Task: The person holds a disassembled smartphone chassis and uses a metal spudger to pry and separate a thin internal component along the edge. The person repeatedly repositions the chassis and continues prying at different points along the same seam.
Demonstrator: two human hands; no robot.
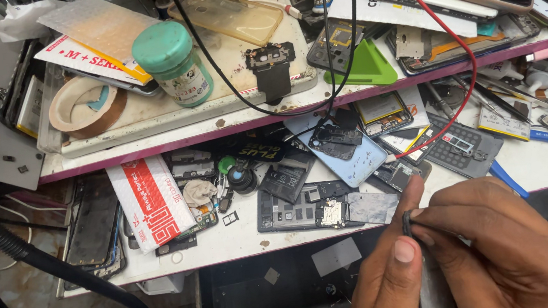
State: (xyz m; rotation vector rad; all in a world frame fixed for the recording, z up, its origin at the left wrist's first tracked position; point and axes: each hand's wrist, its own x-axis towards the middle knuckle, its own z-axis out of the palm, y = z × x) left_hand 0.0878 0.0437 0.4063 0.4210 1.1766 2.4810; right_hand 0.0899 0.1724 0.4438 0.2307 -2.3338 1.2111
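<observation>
This is a phone repair workshop. A cluttered white workbench with a raised shelf at the far side is strewn with opened phones, loose phone parts, a clear phone case, a green-lidded jar, a tape roll, tweezers and red and black wires.
</observation>
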